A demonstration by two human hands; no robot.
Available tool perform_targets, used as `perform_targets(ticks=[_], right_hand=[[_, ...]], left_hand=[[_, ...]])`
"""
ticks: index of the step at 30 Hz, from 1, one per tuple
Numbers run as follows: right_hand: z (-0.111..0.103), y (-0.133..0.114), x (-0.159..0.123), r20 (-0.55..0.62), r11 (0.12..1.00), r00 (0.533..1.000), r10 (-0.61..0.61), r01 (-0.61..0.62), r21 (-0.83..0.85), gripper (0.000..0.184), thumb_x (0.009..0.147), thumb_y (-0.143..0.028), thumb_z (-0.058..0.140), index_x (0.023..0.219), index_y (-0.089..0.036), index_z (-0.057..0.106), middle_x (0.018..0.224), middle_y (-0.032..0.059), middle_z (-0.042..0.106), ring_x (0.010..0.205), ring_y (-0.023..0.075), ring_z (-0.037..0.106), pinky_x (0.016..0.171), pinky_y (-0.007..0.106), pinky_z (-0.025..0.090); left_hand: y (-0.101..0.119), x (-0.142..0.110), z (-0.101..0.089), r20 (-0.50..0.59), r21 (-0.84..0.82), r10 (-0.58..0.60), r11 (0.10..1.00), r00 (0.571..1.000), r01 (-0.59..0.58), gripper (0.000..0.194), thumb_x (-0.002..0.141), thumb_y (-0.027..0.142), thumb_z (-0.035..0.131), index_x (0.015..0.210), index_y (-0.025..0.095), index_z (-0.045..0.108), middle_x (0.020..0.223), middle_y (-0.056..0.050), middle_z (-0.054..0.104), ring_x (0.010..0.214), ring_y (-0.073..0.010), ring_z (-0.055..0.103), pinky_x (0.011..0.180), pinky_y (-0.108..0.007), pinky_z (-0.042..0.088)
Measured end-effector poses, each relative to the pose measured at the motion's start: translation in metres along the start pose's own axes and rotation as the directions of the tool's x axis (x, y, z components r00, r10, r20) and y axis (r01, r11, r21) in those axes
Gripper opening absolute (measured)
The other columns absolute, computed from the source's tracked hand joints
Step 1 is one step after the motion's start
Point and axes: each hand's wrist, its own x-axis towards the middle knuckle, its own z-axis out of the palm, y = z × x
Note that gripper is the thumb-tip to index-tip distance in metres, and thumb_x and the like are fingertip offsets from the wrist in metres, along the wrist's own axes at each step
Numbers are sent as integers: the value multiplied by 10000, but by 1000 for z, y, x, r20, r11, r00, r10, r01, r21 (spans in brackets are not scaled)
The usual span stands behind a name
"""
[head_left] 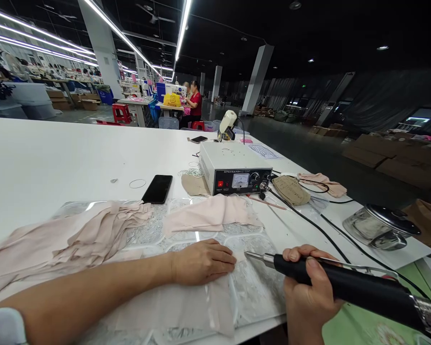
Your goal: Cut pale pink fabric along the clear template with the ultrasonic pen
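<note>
My left hand [204, 262] lies palm down on a pale pink fabric piece [175, 306], fingers flat and pointing right. My right hand [310, 287] is wrapped around the black grip of an ultrasonic welding gun [344, 282], thumb on top. Its metal tip points left, just beyond my left fingertips and close to the fabric edge; whether it touches is hard to tell. A patterned, glossy mat [258, 282] lies beneath the fabric. To the left spreads a pile of pink cut pieces [93, 227], and a folded pink piece [210, 215] lies above my left hand.
A control box [242, 181] with a dial stands behind, its black cable [308, 225] running to the right. A phone [157, 189], a tan pad [290, 190] and a lidded glass pot [378, 227] share the white table [57, 158]. People [193, 100] sit at sewing machines beyond.
</note>
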Motion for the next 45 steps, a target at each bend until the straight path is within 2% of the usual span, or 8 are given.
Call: perform_targets(ticks=[11, 28, 38, 45], right_hand=[[-1, 0, 1, 61, 999, 998, -25, 26, -26, 130, 674, -197, 655, 752, -205, 552, 718, -32, 572, 580, 131, 538, 586, 338, 470], [11, 2, -10, 169, 999, 985, 35, -34, -5, 104, 701, -219, 644, 767, -198, 567, 734, -17, 546, 571, 114, 534, 559, 311, 482], [15, 1, -9, 178, 1000, 984, 22, -20, -17, 138, 690, -239, 681, 747, -195, 563, 718, -16, 565, 559, 124, 539, 548, 325, 483], [9, -10, -9, 124, 999, 991, 47, -47, -5, 113, 664, -206, 629, 753, -197, 560, 714, -25, 526, 567, 109, 516, 556, 302, 468]], left_hand=[[0, 1, 0, 10, 9, 0, 1000, 1000, 0, 262, 1033, 190, 409, 1109, 124, 651, 1154, -83, 703, 1118, -209, 627, 953, -310, 454], [0, 2, 0, 8, 30, 18, 999, 1000, -18, 255, 1025, 179, 429, 1074, 115, 671, 1140, -79, 708, 1106, -209, 628, 933, -308, 463], [-1, 2, -1, 24, 5, 8, 1000, 1000, -8, 257, 1023, 178, 424, 1100, 124, 664, 1139, -94, 705, 1133, -203, 615, 950, -313, 469], [-2, -1, 2, 36, -1, -9, 1000, 999, 9, 283, 1034, 204, 400, 1108, 149, 668, 1165, -83, 701, 1143, -197, 614, 962, -316, 461]])
